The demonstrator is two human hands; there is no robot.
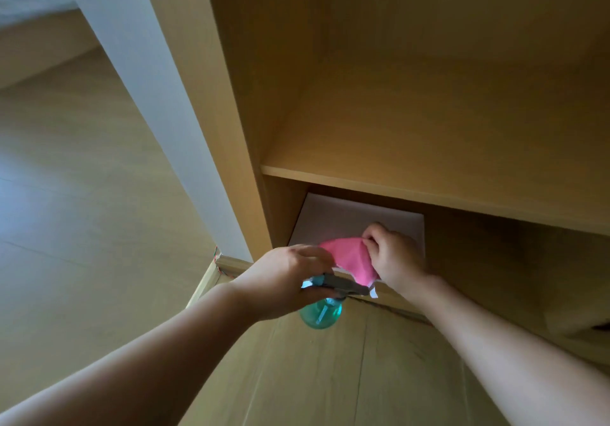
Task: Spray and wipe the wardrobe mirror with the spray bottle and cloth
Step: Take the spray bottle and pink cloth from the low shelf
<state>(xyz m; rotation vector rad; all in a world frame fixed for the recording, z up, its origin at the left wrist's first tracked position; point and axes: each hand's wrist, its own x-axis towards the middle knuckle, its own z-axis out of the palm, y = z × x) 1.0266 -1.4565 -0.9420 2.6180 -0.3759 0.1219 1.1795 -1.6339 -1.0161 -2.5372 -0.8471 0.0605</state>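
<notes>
From the head view, the person stood bent toward the open wooden wardrobe (412, 78), both arms reaching to its lowest compartment under the shelf (429, 191). This looked like the gathering step, with tools in hand and no spraying or wiping begun. No mirror showed anywhere in the view, so the next move, as I judged it, called for lifting both tools clear and turning to find the glass.

The left hand (284, 277) was curled round the grey trigger head of the spray bottle (321, 315), whose teal body hung below the fingers at the front edge of the wardrobe floor. The right hand (392, 254) pinched the pink cloth (350, 258) between thumb and bent fingers, the cloth bunched just beside the bottle's head and over a white box (346, 217) that sat in the compartment's left corner.
</notes>
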